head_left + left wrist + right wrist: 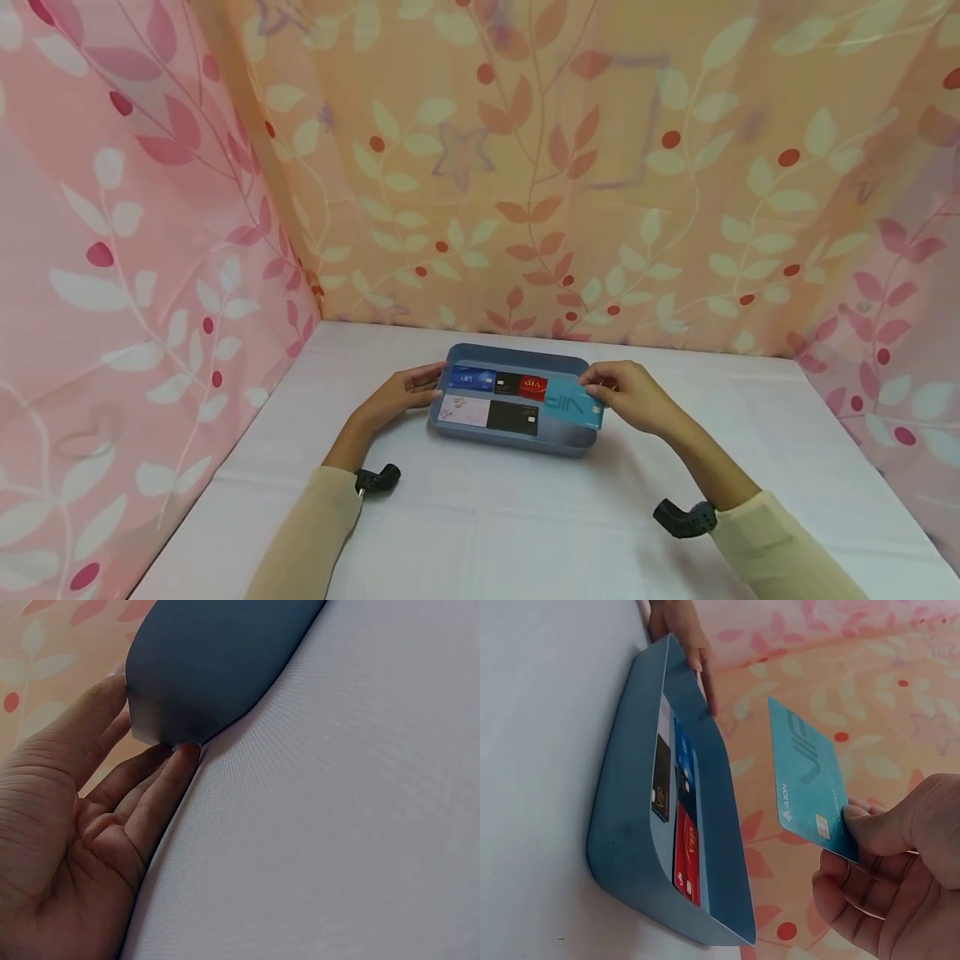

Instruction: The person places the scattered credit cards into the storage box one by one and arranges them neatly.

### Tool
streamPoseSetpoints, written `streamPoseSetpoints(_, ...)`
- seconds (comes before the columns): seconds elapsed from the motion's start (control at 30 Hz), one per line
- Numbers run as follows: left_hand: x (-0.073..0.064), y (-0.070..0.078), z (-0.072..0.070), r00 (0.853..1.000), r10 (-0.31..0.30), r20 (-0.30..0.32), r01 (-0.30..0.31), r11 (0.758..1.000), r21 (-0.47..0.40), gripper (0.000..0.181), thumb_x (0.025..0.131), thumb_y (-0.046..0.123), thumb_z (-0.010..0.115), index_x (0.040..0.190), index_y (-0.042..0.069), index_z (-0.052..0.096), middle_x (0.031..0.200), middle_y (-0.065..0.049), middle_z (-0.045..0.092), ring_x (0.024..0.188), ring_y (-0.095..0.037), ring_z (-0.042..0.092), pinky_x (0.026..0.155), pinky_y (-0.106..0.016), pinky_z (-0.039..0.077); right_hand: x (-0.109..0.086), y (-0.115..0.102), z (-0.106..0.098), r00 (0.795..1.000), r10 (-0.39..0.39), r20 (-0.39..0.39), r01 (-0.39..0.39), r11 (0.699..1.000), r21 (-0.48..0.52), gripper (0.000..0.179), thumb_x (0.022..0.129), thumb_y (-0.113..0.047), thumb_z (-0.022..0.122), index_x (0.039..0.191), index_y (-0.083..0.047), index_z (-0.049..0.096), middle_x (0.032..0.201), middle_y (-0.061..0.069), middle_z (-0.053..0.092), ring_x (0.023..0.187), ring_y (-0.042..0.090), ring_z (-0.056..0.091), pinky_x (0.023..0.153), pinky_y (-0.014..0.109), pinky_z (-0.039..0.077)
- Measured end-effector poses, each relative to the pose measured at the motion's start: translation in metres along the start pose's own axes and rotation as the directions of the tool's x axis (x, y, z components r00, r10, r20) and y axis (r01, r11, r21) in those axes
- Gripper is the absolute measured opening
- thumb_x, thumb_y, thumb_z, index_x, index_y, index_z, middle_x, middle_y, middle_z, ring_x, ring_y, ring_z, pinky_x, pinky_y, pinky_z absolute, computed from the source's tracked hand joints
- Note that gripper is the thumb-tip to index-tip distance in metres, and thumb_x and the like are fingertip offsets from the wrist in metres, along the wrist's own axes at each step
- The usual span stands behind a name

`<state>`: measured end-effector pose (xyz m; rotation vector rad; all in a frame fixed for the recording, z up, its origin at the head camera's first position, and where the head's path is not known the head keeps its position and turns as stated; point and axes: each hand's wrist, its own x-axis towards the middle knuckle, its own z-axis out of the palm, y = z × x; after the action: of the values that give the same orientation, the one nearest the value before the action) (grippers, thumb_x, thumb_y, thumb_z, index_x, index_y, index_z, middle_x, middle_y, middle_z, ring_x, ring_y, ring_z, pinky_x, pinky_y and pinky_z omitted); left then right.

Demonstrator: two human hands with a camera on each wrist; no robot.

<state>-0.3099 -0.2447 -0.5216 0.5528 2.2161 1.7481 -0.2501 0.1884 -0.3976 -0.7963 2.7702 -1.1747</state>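
My right hand (628,395) pinches a teal VIP card (810,776) by one edge, between thumb and fingers. The card is raised above the right end of a blue-grey tray (517,444). Against the tray's left end rests my left hand (397,395), its fingertips (184,757) touching the end wall. In the tray lie a blue card (471,379), a black-and-red VIP card (533,387), a pale patterned card (462,410) and a black card (512,417). The teal card hides part of the tray's right side in the head view.
The tray stands on a white-covered table (480,517). A floral curtain (540,167) hangs behind the table, with pink floral cloth (135,250) at the left side. Each wrist wears a black camera mount (686,518).
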Motion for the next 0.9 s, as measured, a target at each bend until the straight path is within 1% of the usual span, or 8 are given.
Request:
streamPoseSetpoints(0.2,-0.001,0.001,0.001,0.999,-0.032,-0.006,0.032,0.999,-0.012,0.065,0.095,0.026,0.074,0.154,0.022,0.046,0.158,0.000,0.043,0.144,-0.019,0.042,0.113,-0.038,0.041,0.011,0.003,0.002,0.999,0.000,0.034,0.001,1.000,-0.024,0.012,0.097,-0.001,0.065,0.100,-0.006,0.075,0.091,0.003,0.070,0.080,0.020,0.060,0.067,0.027,0.056)
streamPoseSetpoints(0.37,-0.001,0.002,0.002,0.999,-0.036,-0.019,0.036,0.999,-0.009,0.064,0.094,0.026,0.075,0.153,0.023,0.048,0.157,0.001,0.045,0.143,-0.019,0.043,0.112,-0.039,0.042,0.021,0.004,0.005,0.998,-0.003,0.065,0.005,1.000,-0.029,0.012,0.096,0.000,0.065,0.100,-0.005,0.076,0.087,0.002,0.069,0.081,0.020,0.059,0.070,0.029,0.055)
streamPoseSetpoints(0.5,0.000,0.001,0.002,0.999,-0.042,-0.018,0.042,0.999,-0.017,0.064,0.094,0.027,0.075,0.152,0.025,0.049,0.156,0.002,0.046,0.144,-0.020,0.043,0.112,-0.039,0.042,0.029,0.006,0.010,0.995,0.007,0.098,-0.003,0.999,-0.044,0.013,0.095,0.002,0.066,0.099,-0.006,0.076,0.086,0.001,0.069,0.080,0.020,0.058,0.071,0.029,0.054)
streamPoseSetpoints(0.73,0.001,-0.001,0.000,1.000,-0.029,-0.010,0.029,0.999,-0.014,0.067,0.094,0.028,0.075,0.154,0.022,0.046,0.158,-0.001,0.043,0.144,-0.021,0.042,0.113,-0.041,0.041,0.041,0.011,0.022,0.990,-0.004,0.142,0.012,0.998,-0.056,0.013,0.095,0.003,0.065,0.097,-0.004,0.076,0.085,0.002,0.069,0.079,0.018,0.057,0.073,0.029,0.053)
streamPoseSetpoints(0.9,0.001,-0.003,-0.001,1.000,-0.025,-0.006,0.025,1.000,-0.006,0.066,0.094,0.028,0.075,0.154,0.023,0.046,0.158,-0.001,0.044,0.144,-0.020,0.043,0.113,-0.040,0.041,0.046,0.013,0.028,0.987,-0.002,0.163,0.012,0.998,-0.060,0.010,0.095,0.001,0.066,0.096,-0.002,0.076,0.085,0.003,0.069,0.079,0.018,0.056,0.074,0.030,0.053)
